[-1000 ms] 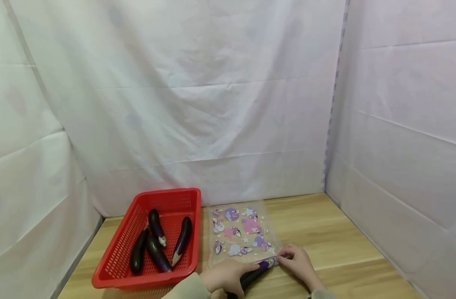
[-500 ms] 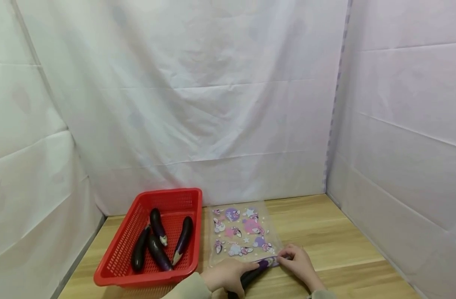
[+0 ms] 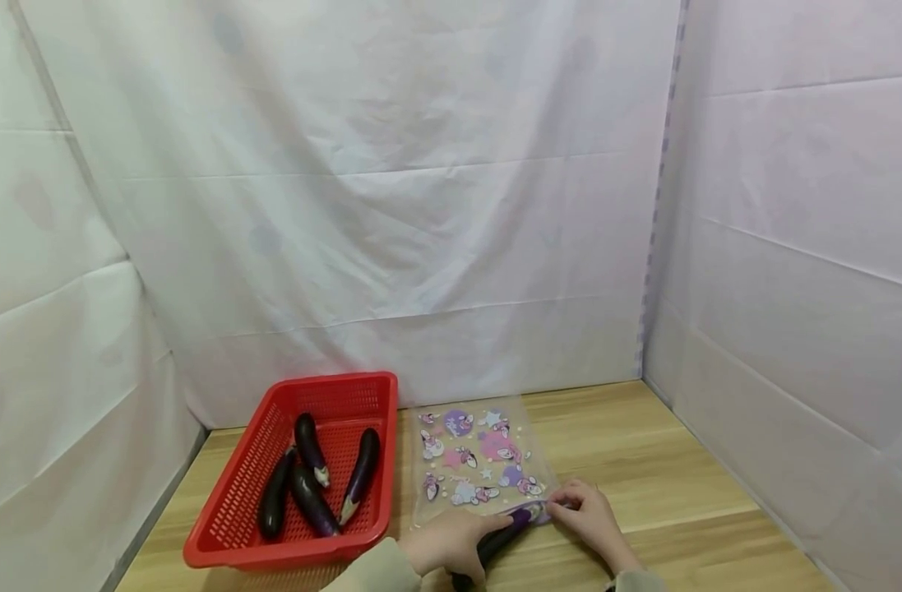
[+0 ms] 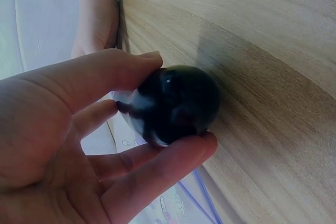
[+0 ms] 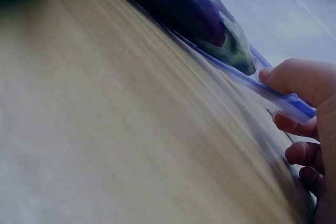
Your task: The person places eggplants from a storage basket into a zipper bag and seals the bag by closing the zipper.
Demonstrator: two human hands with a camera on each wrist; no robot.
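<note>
My left hand (image 3: 454,540) grips a dark purple eggplant (image 3: 497,543) between thumb and fingers; the left wrist view shows its rounded end (image 4: 181,106) toward the camera. The stem end points at the mouth of a clear zip bag (image 3: 473,464) printed with pink and purple cartoon figures, which lies flat on the table. My right hand (image 3: 587,522) pinches the bag's purple zip edge (image 5: 286,100) at its right corner. In the right wrist view the green-white stem cap (image 5: 236,51) sits between the two zip strips, right at the opening.
A red perforated plastic basket (image 3: 206,510) stands left of the bag, holding several eggplants (image 3: 362,473). The wood-grain table (image 3: 673,469) extends to the right. White cloth (image 3: 391,205) hangs behind and on both sides.
The eggplant's stem end has shifted slightly up and right at the bag's mouth. Both hands keep their holds; the basket and its eggplants stay put.
</note>
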